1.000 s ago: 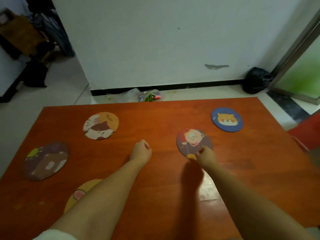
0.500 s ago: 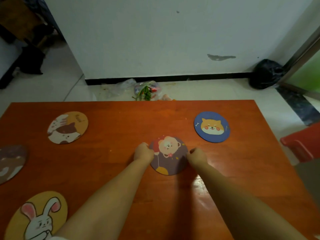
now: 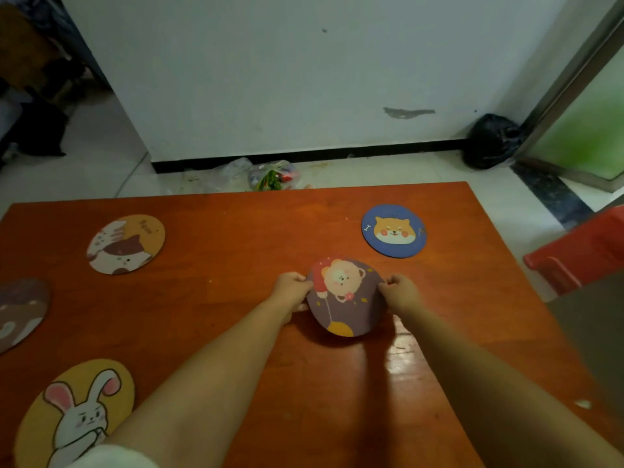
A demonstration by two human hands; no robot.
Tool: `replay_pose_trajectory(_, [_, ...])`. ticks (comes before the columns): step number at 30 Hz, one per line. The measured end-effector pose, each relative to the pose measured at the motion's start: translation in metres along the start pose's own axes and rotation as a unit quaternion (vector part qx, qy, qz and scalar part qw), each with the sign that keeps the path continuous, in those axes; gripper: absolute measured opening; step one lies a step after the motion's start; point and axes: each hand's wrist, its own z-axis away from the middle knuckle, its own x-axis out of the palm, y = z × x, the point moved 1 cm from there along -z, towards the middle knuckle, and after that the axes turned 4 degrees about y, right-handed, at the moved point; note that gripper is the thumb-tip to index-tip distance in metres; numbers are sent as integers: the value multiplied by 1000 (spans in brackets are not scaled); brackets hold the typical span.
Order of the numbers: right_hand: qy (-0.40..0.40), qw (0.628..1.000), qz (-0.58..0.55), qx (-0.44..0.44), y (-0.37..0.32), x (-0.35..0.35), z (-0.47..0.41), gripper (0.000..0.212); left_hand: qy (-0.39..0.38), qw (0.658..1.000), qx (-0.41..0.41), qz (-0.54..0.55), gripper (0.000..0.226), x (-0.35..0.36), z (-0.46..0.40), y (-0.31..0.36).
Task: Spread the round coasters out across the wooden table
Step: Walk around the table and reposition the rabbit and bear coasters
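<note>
A purple round coaster with a bear and balloon is held a little above the wooden table, near its middle right. My left hand pinches its left rim and my right hand pinches its right rim. The coaster bends slightly between them. Four other coasters lie flat: a blue dog one at the far right, a cat one at the far left, a dark brown one at the left edge, and a yellow rabbit one at the near left.
A red plastic stool stands off the table's right side. On the floor beyond the far edge lie a clear bag with vegetables and a black bag by the wall.
My left hand moved right and took hold of the bear coaster's left rim. Both hands have lifted it off the table. The view has shifted left, showing the rabbit coaster.
</note>
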Motion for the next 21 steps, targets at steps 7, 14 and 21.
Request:
replay_pose_trajectory(7, [24,999,35,-2,59,-69,-1,45,-90,994,-18,-65,32,73,35,-4])
replay_pose_trajectory(14, [-28,997,73,-4,125,-115,-11,44,-59,985,-14,-164,30,144,66,-23])
replay_pose_trajectory(21, [-105,986,127,-41,145,-119,-2,40,19,972,10,-232,36,155,84,-57])
